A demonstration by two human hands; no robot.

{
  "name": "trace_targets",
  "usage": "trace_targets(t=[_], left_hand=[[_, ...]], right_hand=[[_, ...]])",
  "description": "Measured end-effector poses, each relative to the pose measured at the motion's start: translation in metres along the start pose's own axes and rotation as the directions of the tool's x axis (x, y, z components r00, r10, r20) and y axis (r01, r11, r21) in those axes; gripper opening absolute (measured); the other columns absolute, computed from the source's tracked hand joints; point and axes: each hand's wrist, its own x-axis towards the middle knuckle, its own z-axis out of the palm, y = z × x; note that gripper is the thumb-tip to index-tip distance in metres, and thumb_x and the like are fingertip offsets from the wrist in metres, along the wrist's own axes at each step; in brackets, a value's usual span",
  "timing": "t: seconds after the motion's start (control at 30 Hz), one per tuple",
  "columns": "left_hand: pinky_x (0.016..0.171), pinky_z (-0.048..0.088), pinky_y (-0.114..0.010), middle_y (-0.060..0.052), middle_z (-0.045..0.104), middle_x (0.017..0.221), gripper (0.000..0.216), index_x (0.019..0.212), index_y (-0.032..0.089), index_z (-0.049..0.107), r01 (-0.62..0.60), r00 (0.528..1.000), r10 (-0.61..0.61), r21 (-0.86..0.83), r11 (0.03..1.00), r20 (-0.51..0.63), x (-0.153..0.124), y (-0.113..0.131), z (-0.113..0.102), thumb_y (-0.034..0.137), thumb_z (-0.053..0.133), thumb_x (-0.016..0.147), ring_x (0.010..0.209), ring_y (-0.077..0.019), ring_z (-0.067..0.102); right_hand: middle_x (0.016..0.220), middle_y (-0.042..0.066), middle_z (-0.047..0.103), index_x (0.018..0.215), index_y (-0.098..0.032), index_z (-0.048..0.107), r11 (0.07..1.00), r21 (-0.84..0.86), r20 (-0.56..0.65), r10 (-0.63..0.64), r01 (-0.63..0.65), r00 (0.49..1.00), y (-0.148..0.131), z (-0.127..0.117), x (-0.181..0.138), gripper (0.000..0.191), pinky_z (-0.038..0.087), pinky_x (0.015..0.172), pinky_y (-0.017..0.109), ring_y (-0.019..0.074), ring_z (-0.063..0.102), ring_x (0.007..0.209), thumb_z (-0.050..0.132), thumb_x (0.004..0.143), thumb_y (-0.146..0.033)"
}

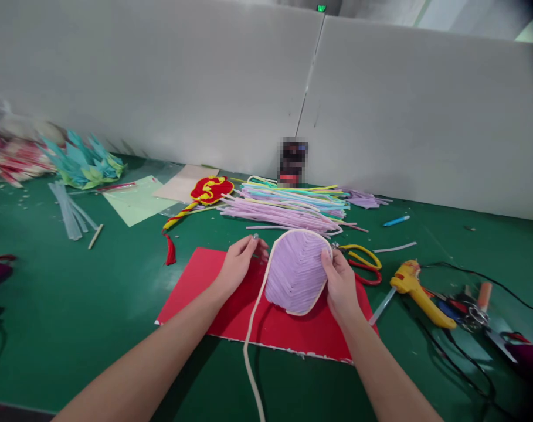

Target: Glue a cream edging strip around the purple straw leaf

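A purple rounded panel [296, 272], covered in yarn-like strips in a chevron pattern, is held tilted above a red board [244, 316]. My right hand [342, 284] is closed on its right edge, thumb on the front face. Cream cord [254, 319] borders much of the panel, and its loose length hangs from the left side past the front of the board. Just left of the panel is my left hand [242, 258], fingers loosely bent, thumb apart from them, with nothing visible between. Some of its fingertips are hard to make out beside the cord.
Scissors [365, 264] lie behind my right hand, with a yellow glue gun [424, 293] and its cable farther right. Bundled pastel pipe cleaners [288, 208] lie behind the panel. A red-and-yellow tasselled fan-shaped ornament [212, 190] and glue sticks [68, 211] are at left.
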Motion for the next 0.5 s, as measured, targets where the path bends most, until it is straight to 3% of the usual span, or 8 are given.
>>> trace_targets(t=[0.33,0.5], left_hand=[[0.080,0.047,-0.028,-0.002,0.065,0.084,0.024,0.080,0.018,0.059,-0.082,0.994,0.071,0.138,0.987,0.084,-0.012,0.010,-0.001,0.040,0.049,0.085,0.083,-0.0170,0.058],[0.072,0.046,-0.027,-0.001,0.060,0.075,0.025,0.076,0.018,0.056,-0.053,0.992,0.037,0.135,0.989,0.121,-0.010,0.006,-0.002,0.042,0.050,0.083,0.075,-0.0158,0.056]], right_hand=[[0.069,-0.001,0.060,0.078,-0.019,0.062,0.999,-0.038,0.025,0.014,-0.013,1.000,-0.004,0.003,-0.003,0.035,0.040,0.061,0.026,0.0147,0.050,0.066,0.068,0.071,-0.053],[0.065,-0.002,0.057,0.075,-0.019,0.062,0.998,-0.057,0.031,0.018,-0.017,0.999,-0.003,0.003,-0.002,0.037,0.039,0.060,0.027,0.0142,0.048,0.063,0.068,0.070,-0.055]])
